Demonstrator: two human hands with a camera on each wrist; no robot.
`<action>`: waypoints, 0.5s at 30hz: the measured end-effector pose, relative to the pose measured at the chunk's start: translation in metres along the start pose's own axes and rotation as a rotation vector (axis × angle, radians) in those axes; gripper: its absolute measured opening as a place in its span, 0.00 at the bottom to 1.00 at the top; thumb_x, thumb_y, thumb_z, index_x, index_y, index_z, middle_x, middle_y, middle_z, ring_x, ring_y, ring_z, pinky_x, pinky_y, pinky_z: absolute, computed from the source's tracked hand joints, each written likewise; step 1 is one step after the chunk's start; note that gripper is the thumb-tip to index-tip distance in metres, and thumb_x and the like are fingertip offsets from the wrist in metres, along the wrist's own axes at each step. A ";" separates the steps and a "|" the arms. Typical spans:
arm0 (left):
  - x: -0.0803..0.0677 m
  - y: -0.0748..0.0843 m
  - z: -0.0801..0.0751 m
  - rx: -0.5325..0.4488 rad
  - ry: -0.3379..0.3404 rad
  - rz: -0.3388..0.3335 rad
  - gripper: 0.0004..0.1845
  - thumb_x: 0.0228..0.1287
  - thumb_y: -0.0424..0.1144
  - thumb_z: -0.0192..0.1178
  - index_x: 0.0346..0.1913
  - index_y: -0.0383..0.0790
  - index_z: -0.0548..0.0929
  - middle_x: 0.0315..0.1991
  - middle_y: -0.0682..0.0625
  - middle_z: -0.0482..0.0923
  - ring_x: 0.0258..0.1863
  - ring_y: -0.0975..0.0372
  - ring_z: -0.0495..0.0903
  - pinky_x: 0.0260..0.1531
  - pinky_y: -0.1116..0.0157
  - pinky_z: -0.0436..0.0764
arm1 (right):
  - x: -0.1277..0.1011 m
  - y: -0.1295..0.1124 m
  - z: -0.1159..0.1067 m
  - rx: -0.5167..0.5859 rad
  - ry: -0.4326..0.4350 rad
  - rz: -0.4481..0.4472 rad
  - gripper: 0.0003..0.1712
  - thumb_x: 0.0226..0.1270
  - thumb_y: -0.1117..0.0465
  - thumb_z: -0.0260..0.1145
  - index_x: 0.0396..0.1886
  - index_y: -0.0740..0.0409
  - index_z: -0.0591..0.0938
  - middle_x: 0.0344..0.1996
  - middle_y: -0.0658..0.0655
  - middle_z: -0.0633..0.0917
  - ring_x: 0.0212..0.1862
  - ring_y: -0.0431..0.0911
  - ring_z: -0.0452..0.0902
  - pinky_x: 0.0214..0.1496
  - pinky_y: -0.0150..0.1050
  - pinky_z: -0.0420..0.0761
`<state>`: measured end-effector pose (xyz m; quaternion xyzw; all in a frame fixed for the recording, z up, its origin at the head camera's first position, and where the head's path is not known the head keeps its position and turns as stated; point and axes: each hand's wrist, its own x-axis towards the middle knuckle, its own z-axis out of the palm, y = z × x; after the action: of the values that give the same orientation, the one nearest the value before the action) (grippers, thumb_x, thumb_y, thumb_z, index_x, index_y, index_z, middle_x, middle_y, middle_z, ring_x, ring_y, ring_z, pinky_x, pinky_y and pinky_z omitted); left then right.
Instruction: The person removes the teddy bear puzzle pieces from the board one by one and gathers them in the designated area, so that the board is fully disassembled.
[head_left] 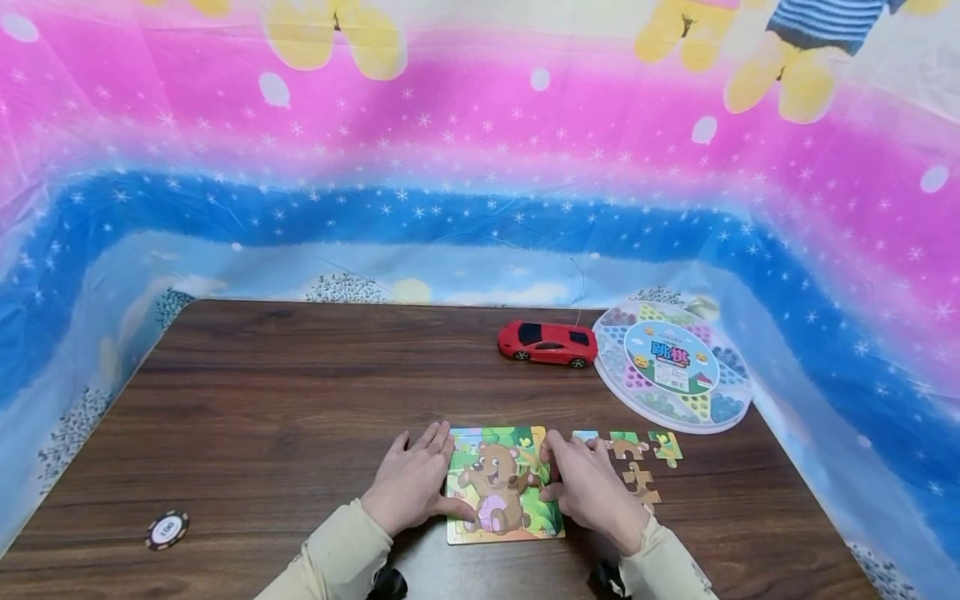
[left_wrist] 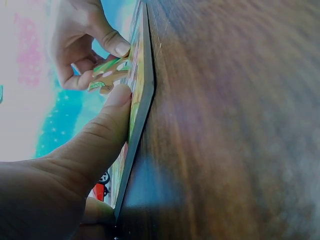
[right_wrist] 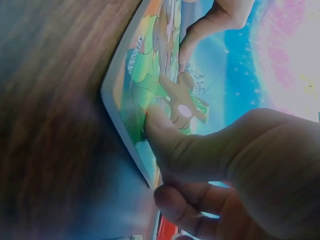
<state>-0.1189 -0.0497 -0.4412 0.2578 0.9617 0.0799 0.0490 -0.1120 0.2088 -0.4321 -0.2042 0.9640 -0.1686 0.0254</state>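
Fingers [head_left: 433, 440] of the left hand [head_left: 408, 483] lie fairly straight at the 9 o'clock edge of the jigsaw [head_left: 493, 510], thumb over its 8 o'clock corner. At 3 o'clock the right hand [head_left: 588, 483] pinches a puzzle piece [left_wrist: 107, 79], tilted up from the picture; whether its lower edge touches the board is hard to tell. The jigsaw lies flat between the hands, its bear facing up. Its board looks thin, stiff and light, best steadied by the rim; the piece is probably light too, with knobs that could bend or fray, so its broad body makes the safer grip. Its printed face may be slightly slippery. More loose pieces [head_left: 639, 480] lie just past the right hand at 3 o'clock.

The wood-grained table [head_left: 315, 400] looks smooth and faintly shiny. A red toy car [head_left: 551, 343] sits towards 1 o'clock, a round game box [head_left: 671, 358] at 2, a poker chip [head_left: 167, 530] near 9. Patterned cloth [head_left: 480, 108] hangs behind at 12.
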 end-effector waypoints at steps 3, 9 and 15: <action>0.000 0.000 0.000 0.002 -0.001 -0.002 0.59 0.38 0.77 0.56 0.65 0.30 0.69 0.69 0.38 0.59 0.69 0.51 0.58 0.60 0.42 0.59 | -0.002 0.001 0.001 0.005 0.021 -0.031 0.21 0.51 0.57 0.75 0.33 0.46 0.68 0.18 0.40 0.69 0.27 0.39 0.61 0.37 0.44 0.54; 0.000 0.000 0.000 0.012 -0.003 -0.002 0.59 0.38 0.77 0.55 0.65 0.31 0.69 0.69 0.38 0.59 0.69 0.51 0.58 0.60 0.42 0.60 | -0.004 0.001 0.000 0.037 0.039 -0.069 0.21 0.50 0.58 0.76 0.32 0.44 0.68 0.18 0.40 0.70 0.27 0.38 0.62 0.38 0.43 0.55; 0.000 -0.001 0.001 0.014 -0.011 -0.003 0.59 0.38 0.77 0.55 0.65 0.31 0.68 0.69 0.38 0.58 0.69 0.51 0.57 0.60 0.42 0.59 | -0.005 0.000 -0.001 0.153 0.028 -0.063 0.18 0.54 0.57 0.74 0.32 0.43 0.70 0.20 0.39 0.72 0.29 0.38 0.64 0.43 0.44 0.57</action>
<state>-0.1192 -0.0501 -0.4426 0.2570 0.9623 0.0714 0.0528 -0.1075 0.2114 -0.4315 -0.2294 0.9416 -0.2455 0.0223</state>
